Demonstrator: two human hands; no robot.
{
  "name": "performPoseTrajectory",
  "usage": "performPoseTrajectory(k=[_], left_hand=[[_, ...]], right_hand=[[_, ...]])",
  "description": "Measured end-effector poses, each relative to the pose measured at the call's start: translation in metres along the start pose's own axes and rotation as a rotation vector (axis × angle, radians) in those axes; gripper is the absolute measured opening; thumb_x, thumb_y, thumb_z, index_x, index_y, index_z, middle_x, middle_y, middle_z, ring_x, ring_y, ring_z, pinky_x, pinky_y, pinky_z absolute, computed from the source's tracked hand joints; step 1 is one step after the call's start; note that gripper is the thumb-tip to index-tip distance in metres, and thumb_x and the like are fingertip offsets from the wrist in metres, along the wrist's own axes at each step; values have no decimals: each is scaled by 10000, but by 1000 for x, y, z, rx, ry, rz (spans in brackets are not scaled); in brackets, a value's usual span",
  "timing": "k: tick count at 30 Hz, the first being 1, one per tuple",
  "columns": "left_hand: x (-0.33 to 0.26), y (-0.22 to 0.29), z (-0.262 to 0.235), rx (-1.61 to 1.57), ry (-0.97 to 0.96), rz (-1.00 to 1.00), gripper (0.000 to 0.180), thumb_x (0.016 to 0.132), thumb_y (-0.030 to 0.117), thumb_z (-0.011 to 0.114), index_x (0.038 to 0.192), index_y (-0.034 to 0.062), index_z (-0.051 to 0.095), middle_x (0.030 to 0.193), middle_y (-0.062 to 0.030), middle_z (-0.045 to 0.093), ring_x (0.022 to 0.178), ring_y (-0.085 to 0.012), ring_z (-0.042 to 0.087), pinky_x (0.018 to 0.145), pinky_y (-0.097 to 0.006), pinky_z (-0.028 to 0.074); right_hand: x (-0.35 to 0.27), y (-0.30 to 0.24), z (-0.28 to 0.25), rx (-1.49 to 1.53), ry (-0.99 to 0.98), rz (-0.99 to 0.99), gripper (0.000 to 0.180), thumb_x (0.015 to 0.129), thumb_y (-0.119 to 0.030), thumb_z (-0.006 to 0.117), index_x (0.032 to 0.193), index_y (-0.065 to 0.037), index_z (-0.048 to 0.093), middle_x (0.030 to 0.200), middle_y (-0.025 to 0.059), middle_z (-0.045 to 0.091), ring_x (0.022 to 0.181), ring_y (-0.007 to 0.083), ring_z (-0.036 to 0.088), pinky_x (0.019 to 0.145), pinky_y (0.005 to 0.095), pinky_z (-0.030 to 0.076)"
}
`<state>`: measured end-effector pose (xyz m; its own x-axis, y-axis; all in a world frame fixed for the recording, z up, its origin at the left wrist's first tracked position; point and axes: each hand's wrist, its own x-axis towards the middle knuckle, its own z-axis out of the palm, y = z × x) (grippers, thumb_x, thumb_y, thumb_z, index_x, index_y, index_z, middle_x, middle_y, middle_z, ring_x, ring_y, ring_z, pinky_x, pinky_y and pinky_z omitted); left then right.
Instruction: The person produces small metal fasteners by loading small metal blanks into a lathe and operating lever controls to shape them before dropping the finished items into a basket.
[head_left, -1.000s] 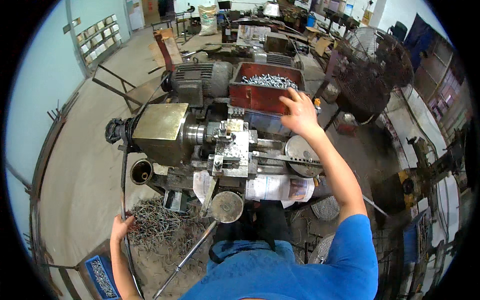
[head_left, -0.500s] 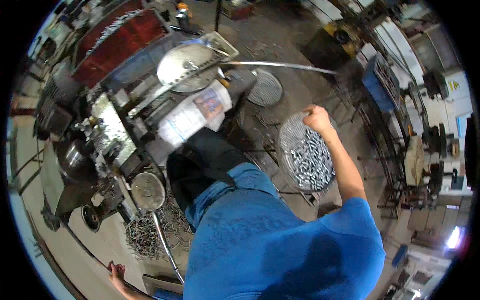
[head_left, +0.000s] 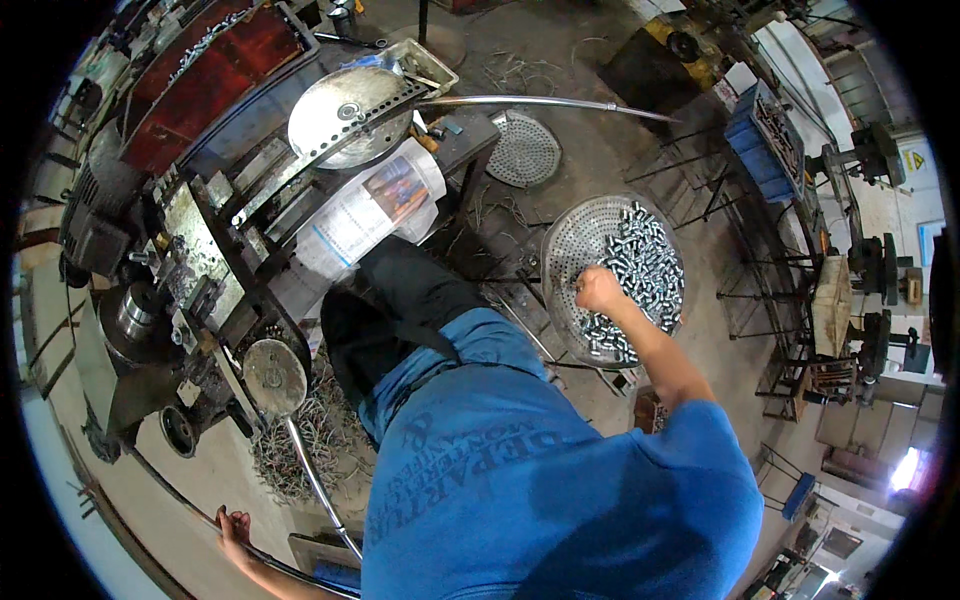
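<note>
My right hand is curled into a fist over the left part of a round perforated metal tray. It touches the heap of small shiny metal cylinders lying in the tray; what sits inside the fist is hidden. My left hand is low at the left, its fingers wrapped around a long thin curved metal bar. My blue shirt fills the lower middle of the view.
A lathe-like machine stands at the left, with a red bin of parts behind it and a round handwheel. Metal swarf lies on the floor. A second perforated disc and blue crates sit farther off.
My right hand left the red bin, swung to the perforated tray, and now sits lower among the cylinders. The view turned right. My left hand stays on the bar.
</note>
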<state>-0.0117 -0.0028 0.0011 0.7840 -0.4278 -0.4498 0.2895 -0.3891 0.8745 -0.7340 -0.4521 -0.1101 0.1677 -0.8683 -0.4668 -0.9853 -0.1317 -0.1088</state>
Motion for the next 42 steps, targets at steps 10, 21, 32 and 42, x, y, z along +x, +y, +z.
performPoseTrajectory(k=[10,21,32,42], left_hand=[[10,-14,-20,14,42,6,351,874,258,615,1115,12,552,734,-36,562,699,-143,580,678,-298,517],[-3,3,3,271,168,85,374,855,283,634,1062,-13,535,717,-79,589,625,-158,592,610,-279,507],[-4,2,-10,707,233,96,347,869,277,610,1070,0,550,700,-64,581,576,-149,559,570,-272,473],[-85,151,252,323,-66,566,285,869,173,595,1070,-28,618,903,-71,658,828,-130,600,737,-273,473]], right_hand=[[14,4,9,-140,36,-43,222,620,-167,559,751,-30,676,934,203,620,894,326,613,814,376,493],[38,23,39,-96,48,73,280,644,-278,585,761,-41,676,906,180,633,917,286,597,821,341,488],[41,27,20,59,-13,69,331,626,-302,644,806,-25,664,929,187,636,887,329,613,784,363,505],[-18,-250,-158,671,284,-1149,398,516,-117,593,891,-33,694,926,119,492,868,248,517,759,310,421]])
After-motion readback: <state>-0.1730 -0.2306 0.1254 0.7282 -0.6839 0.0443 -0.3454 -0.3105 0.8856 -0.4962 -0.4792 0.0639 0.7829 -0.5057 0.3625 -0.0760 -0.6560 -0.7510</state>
